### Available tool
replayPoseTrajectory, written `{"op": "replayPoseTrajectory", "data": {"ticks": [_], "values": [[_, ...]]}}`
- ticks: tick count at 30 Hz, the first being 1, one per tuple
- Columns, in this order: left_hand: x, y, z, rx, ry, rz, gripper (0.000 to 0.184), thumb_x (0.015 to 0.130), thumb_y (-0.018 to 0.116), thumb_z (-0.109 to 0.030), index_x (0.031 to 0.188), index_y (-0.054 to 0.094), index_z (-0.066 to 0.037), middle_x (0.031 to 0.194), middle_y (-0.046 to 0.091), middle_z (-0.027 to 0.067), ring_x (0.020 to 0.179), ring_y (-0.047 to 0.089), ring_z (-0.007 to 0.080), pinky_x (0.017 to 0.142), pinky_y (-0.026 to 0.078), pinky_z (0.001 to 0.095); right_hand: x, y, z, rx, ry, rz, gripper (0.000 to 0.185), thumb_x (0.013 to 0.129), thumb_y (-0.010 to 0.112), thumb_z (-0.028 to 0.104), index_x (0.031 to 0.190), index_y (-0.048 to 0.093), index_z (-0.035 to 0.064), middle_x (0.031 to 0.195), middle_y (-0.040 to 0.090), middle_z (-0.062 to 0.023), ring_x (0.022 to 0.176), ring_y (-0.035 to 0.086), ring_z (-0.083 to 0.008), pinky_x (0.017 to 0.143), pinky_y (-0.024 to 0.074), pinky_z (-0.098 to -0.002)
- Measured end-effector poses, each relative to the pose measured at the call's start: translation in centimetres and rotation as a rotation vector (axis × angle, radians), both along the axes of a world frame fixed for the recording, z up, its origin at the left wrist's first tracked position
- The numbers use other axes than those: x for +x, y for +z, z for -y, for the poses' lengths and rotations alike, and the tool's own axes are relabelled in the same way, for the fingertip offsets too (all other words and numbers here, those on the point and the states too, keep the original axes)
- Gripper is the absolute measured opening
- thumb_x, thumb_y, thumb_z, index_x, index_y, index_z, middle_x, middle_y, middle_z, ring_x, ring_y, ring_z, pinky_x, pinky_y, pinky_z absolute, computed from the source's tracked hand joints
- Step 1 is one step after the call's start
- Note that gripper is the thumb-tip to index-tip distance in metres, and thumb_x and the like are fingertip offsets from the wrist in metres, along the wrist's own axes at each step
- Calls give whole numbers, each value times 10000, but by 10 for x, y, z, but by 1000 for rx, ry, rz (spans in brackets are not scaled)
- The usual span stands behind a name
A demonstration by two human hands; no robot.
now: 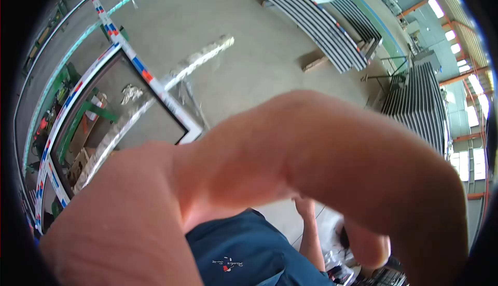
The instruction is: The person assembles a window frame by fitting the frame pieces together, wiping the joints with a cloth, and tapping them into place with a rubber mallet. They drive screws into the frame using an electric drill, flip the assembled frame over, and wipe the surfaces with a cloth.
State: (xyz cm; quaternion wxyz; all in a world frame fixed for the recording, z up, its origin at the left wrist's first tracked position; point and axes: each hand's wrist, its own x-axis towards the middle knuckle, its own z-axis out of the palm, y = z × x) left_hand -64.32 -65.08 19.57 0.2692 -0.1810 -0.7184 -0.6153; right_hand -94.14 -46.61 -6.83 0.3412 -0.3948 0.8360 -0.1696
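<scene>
My left hand point(249, 156) is very close to the camera and fills the middle and lower part of the view. One bent finger arches over to the right, and a separate fingertip point(374, 252) hangs below it. The fingers are apart with nothing visible between them. Below, beside the dark blue shirt point(244, 244) with its small logo, is my right hand point(305, 206). Its fingers are mostly hidden behind the left hand, so whether they hold anything cannot be seen. Past the left hand stands a white frame point(155, 86) with red and blue printed film.
A bar in shiny wrapping point(199, 62) runs under the frame. Stacked dark-and-white profiles point(316, 24) lie on wooden blocks at the far side. Another profile stack point(417, 101) is at the right. Green supports point(78, 125) stand at the left. Clear plastic point(337, 265) lies low at the right.
</scene>
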Motion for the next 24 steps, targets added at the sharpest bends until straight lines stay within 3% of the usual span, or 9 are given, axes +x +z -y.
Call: {"op": "replayPoseTrajectory", "data": {"ticks": [2,4,8,11,15,18,21,24], "values": [[-21,9,49,-13,-2,11,303,897,638,-315,1093,615,-85,1173,544,149,985,596,276,969,432,507,-41,-23,12,-26,-59,34,389,888,651,305,1034,686,-54,842,729,-160,774,714,-206,729,546,-334],[-41,14,92,-13,1,10,310,897,637,-327,1094,618,-88,1184,541,146,983,598,275,967,432,509,-78,-37,20,118,-242,113,386,870,638,275,1010,685,-81,834,727,-147,713,713,-193,678,542,-318],[-73,13,175,-11,52,35,325,897,636,-350,1096,625,-94,1205,535,138,979,600,272,962,432,513,-154,-95,51,379,-373,196,341,866,635,267,985,692,-48,808,719,-120,701,719,-191,620,545,-335],[-104,1,242,-5,112,20,336,896,636,-367,1098,630,-99,1221,530,133,976,602,271,959,431,516,-196,-117,115,431,-472,288,321,879,618,254,1019,667,-32,807,717,-112,695,722,-202,555,521,-324],[-150,-11,335,-21,188,7,351,896,635,-390,1100,636,-105,1243,524,126,973,605,268,955,431,520,-267,-134,269,473,-310,202,319,871,619,236,1015,661,-46,828,714,-115,690,722,-211,521,503,-316],[-154,-3,401,-21,316,-5,362,896,634,-407,1102,641,-109,1259,519,120,970,607,266,951,430,523,-333,-150,410,348,-198,155,317,869,613,241,1000,670,-42,789,712,-115,679,718,-194,496,495,-308],[-135,12,448,-13,516,-7,374,896,633,-424,1104,646,-114,1275,515,115,967,609,265,948,430,525,-341,-116,588,300,37,49,297,852,593,222,960,676,-42,675,683,-103,575,652,-155,478,471,-302],[-95,21,469,-7,790,-12,385,896,633,-441,1105,651,-119,1291,510,109,964,611,263,945,429,528,-326,-118,757,160,257,92,268,856,599,205,923,671,-44,694,671,-83,582,657,-151,479,467,-284]]}}
